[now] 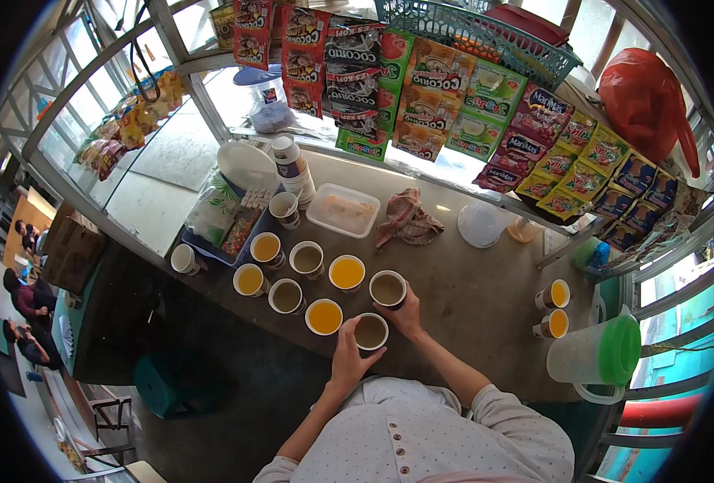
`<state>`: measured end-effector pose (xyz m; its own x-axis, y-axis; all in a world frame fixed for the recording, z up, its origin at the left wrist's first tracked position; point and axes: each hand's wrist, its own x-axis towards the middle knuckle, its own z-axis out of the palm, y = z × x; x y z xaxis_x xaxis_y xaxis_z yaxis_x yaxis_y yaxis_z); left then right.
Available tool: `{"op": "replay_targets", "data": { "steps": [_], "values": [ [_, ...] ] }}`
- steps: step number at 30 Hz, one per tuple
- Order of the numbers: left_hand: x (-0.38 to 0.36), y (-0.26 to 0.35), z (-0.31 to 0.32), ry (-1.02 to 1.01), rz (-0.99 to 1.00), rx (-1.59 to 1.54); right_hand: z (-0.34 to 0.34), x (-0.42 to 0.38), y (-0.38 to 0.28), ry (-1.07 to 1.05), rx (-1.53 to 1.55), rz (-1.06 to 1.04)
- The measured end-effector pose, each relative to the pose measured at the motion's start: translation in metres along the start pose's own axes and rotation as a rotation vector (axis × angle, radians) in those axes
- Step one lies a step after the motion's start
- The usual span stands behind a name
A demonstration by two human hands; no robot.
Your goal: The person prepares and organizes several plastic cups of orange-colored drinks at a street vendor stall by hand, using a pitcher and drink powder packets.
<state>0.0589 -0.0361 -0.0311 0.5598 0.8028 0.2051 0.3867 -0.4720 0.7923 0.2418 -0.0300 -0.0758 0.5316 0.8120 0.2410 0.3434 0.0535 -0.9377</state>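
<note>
My left hand [349, 360] is wrapped round a paper cup of brownish drink [371, 332] at the table's near edge. Just beyond it, my right hand [406, 315] grips a second paper cup of brownish drink [388, 288] by its side. Left of my hands stand several more filled cups. An orange drink [324, 317] is closest to my left hand, and another orange drink [346, 274] stands beside the cup in my right hand. Brownish drinks [286, 296] alternate with the orange ones. Both held cups are upright.
A lidded pitcher [582, 354] and two orange drinks [552, 324] stand at the right. Behind are a plastic container [342, 211], a checked cloth [408, 219], a stack of cups [294, 173] and a blue tray [236, 259]. Sachet strips [433, 97] hang above the table's far side.
</note>
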Motion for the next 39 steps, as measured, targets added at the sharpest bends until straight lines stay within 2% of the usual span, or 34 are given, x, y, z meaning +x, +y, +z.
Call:
{"op": "replay_targets", "data": {
  "steps": [5,8,11,15,17,20,23,26,29,33,36,39],
  "values": [
    [0.008,0.002,0.003,-0.004,0.038,0.019,-0.012,-0.004,0.009,-0.040,-0.010,-0.023],
    [0.015,0.013,-0.001,0.011,0.096,0.100,-0.037,-0.022,0.015,0.068,-0.045,0.025],
    [0.024,0.014,0.001,0.022,0.174,0.196,-0.079,-0.053,0.030,0.341,-0.170,0.115],
    [0.035,0.016,0.005,-0.009,0.183,0.183,-0.148,-0.098,0.054,0.803,-0.232,0.414],
    [0.039,0.014,0.007,-0.020,0.189,0.182,-0.183,-0.123,0.086,1.056,-0.298,0.319],
    [0.040,0.014,0.008,-0.027,0.212,0.202,-0.224,-0.135,0.091,1.317,-0.573,0.361],
    [0.040,0.014,0.009,-0.022,0.208,0.198,-0.250,-0.132,0.097,1.432,-0.714,0.410],
    [0.040,0.016,0.007,-0.037,0.206,0.203,-0.270,-0.123,0.113,1.316,-0.704,0.239],
    [0.039,0.011,0.010,-0.012,0.232,0.211,-0.289,-0.119,0.132,1.259,-0.598,0.309],
    [0.039,0.012,0.009,-0.009,0.214,0.204,-0.294,-0.101,0.108,1.266,-0.173,0.275],
    [0.037,0.012,0.008,-0.013,0.198,0.198,-0.304,-0.106,0.119,1.227,-0.565,0.234],
    [0.034,0.011,0.009,0.018,0.210,0.209,-0.302,-0.114,0.126,1.173,-0.512,0.153]
  ]
}}
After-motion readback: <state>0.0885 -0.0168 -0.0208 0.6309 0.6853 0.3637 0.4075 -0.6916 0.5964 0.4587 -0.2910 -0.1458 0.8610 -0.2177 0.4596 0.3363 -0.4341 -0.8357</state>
